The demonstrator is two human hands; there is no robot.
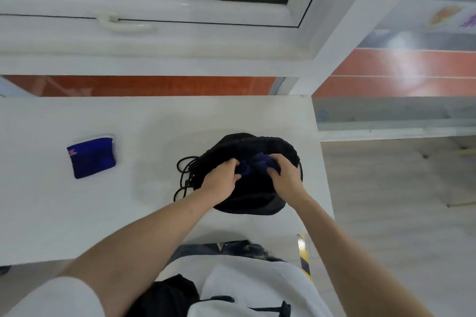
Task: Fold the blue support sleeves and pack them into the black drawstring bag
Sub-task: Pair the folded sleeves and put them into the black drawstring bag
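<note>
The black drawstring bag (pixel 255 201) lies on the white table (pixel 77 208), right of centre, its mouth open towards me. A dark blue support sleeve (pixel 253 166) sits bunched in the bag's mouth. My left hand (pixel 221 179) grips the sleeve's left side and my right hand (pixel 283 175) grips its right side, both over the bag. The bag's black cords (pixel 184 175) loop out to the left. A second blue sleeve (pixel 91 157), folded flat, lies alone on the table at the left.
The table's right edge (pixel 325 175) runs just past the bag, with floor beyond it. A white window frame and handle (pixel 121 23) stand behind the table. A yellow-black striped strip (pixel 304 255) marks the floor near my body.
</note>
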